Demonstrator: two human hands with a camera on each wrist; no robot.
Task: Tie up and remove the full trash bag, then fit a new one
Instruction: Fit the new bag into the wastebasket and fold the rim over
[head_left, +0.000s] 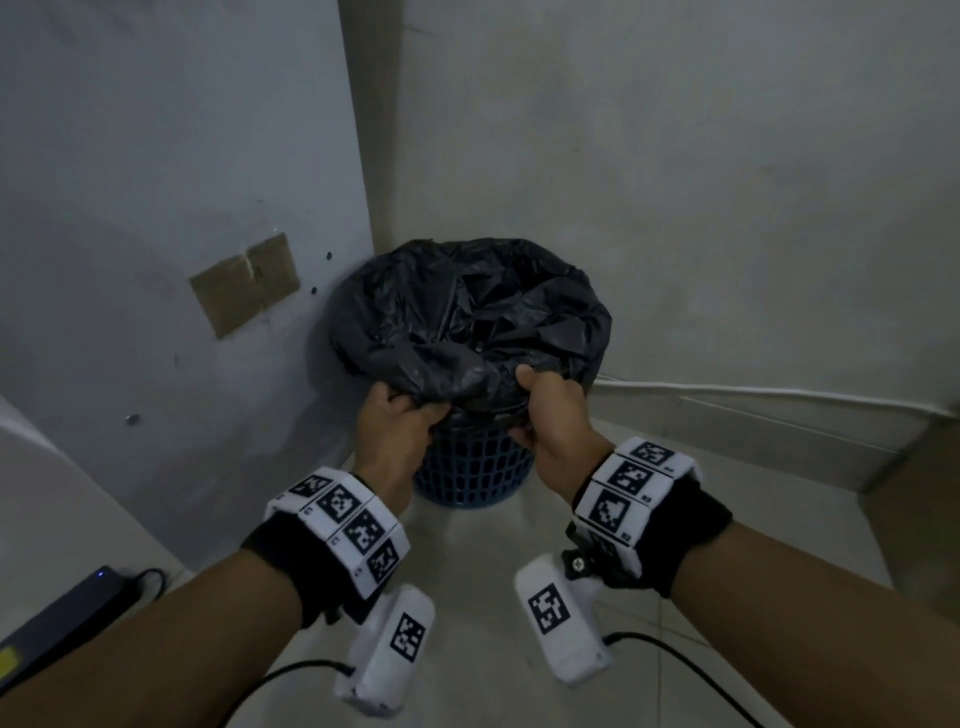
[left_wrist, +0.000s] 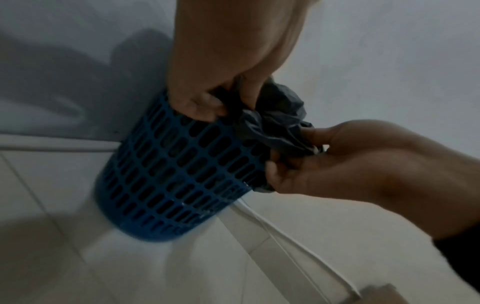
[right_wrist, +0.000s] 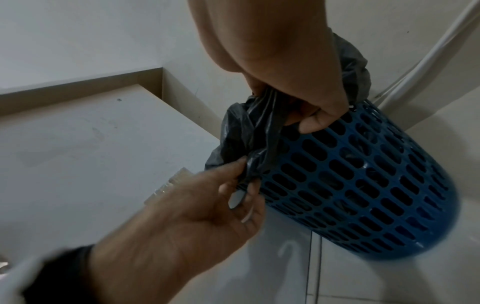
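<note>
A blue perforated bin (head_left: 474, 470) stands in the corner of the room, lined with a black trash bag (head_left: 467, 312) whose top is folded over the rim. Both hands are at the near side of the rim. My left hand (head_left: 402, 415) grips a bunch of the bag's edge, fingers curled under the film. My right hand (head_left: 540, 410) grips the edge just to the right. In the left wrist view the left hand (left_wrist: 205, 107) and right hand (left_wrist: 311, 160) hold crumpled bag (left_wrist: 275, 125) against the bin (left_wrist: 182, 174). What lies inside the bag is hidden.
Walls close in behind and left of the bin, with a cardboard patch (head_left: 244, 283) taped on the left wall. A white cable (head_left: 779, 395) runs along the skirting at right. A black device (head_left: 62, 613) with a blue light lies at lower left. Pale floor tiles (head_left: 483, 571) lie in front.
</note>
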